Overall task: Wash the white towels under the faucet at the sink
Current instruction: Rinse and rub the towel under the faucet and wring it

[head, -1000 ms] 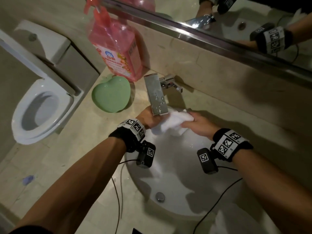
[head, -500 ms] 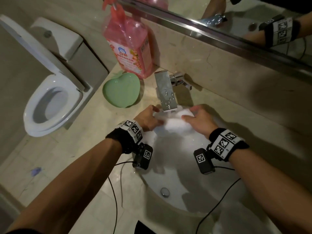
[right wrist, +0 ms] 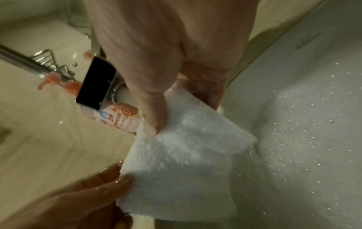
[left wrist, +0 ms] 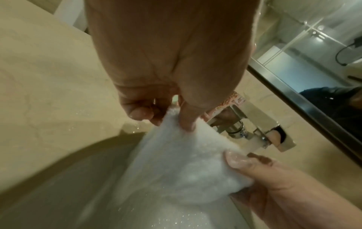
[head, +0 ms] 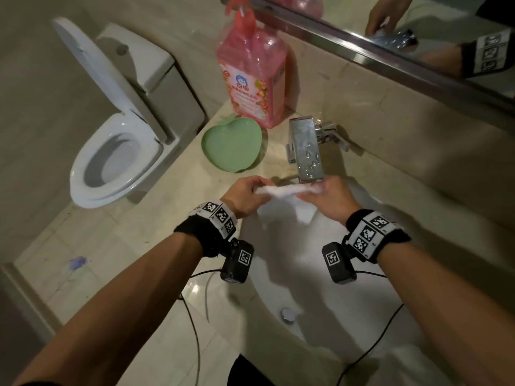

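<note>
- Firmly, the left hand (head: 242, 196) pinches one upper corner of the white towel (head: 284, 200) between thumb and curled fingers; the left wrist view shows the thumb tip (left wrist: 188, 124) pressed onto the cloth.
- Opposite it, the right hand (head: 328, 200) pinches the other upper corner, its thumb (right wrist: 154, 108) lying on the wet fabric.
- Between the two grips the towel's top edge is stretched into a band, and the rest hangs down over the sink (head: 278, 268), folded and sparkling with droplets.
- That band sits just under the spout end of the faucet (head: 306, 150); water seems to be running onto the cloth near the right hand, though the blur makes this uncertain.
- Down in the white basin, the drain (head: 287, 314) lies near the front, and droplets speckle the basin wall.
- Behind the faucet on the beige counter (head: 172, 207) stand a pink soap bottle (head: 255, 76) and, just beside it, a green heart-shaped dish (head: 232, 144).
- Farther left is a toilet (head: 117, 151) with its lid raised.
- Along the back wall runs a mirror (head: 418, 29).
</note>
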